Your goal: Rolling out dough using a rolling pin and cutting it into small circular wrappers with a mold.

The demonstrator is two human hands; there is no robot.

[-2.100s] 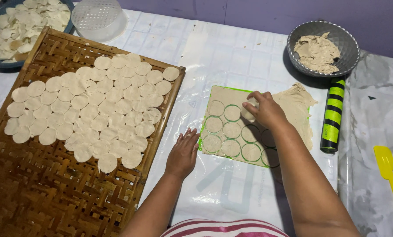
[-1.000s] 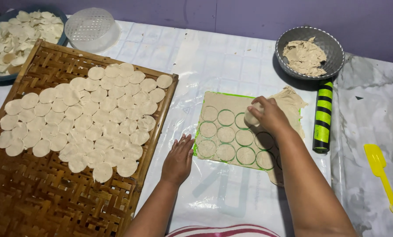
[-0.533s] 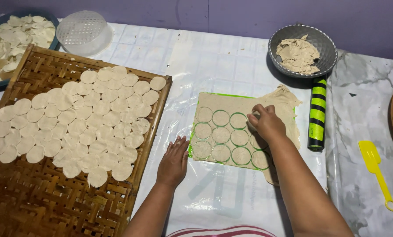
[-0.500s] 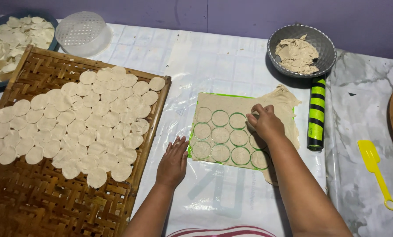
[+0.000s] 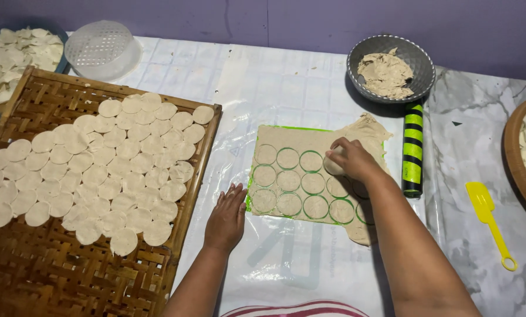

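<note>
A thin beige dough sheet (image 5: 310, 176), scored with rings on a green mat (image 5: 257, 132), lay at centre frame. The right hand (image 5: 349, 159) was curled, pinching a cut dough round (image 5: 333, 165) at the sheet's upper right; lifting from the edge would keep it whole. The left hand (image 5: 226, 217) rested flat and empty beside the mat's lower-left corner. A woven bamboo tray (image 5: 51, 270) of rounds filled the left; a green-and-black striped rolling pin (image 5: 413, 149) lay close right, near the forearm.
</note>
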